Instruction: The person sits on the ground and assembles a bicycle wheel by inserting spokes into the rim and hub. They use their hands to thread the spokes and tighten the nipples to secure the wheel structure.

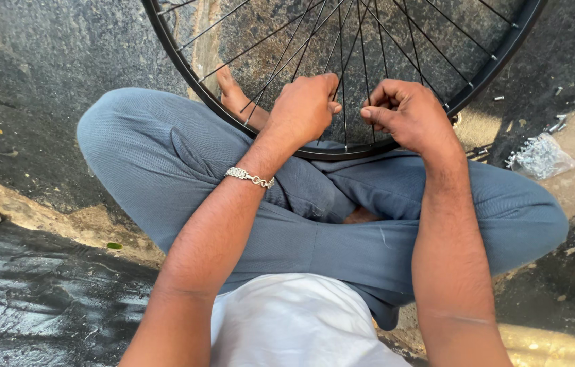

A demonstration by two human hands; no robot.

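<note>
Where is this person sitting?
Probably a roadside bicycle repair spot: a person sits cross-legged on rough ground, both hands on the spokes of a wheel, small metal parts scattered nearby.

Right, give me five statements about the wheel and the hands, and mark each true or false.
1. Both hands, left hand and right hand, are at the spokes of the wheel. True.
2. The wheel has a tyre on it. False: the rim is bare.
3. A bracelet is on the left wrist. True.
4. The person stands over the wheel. False: they sit cross-legged on the ground.
5. A clear bag of small metal parts lies to the right. True.
</note>
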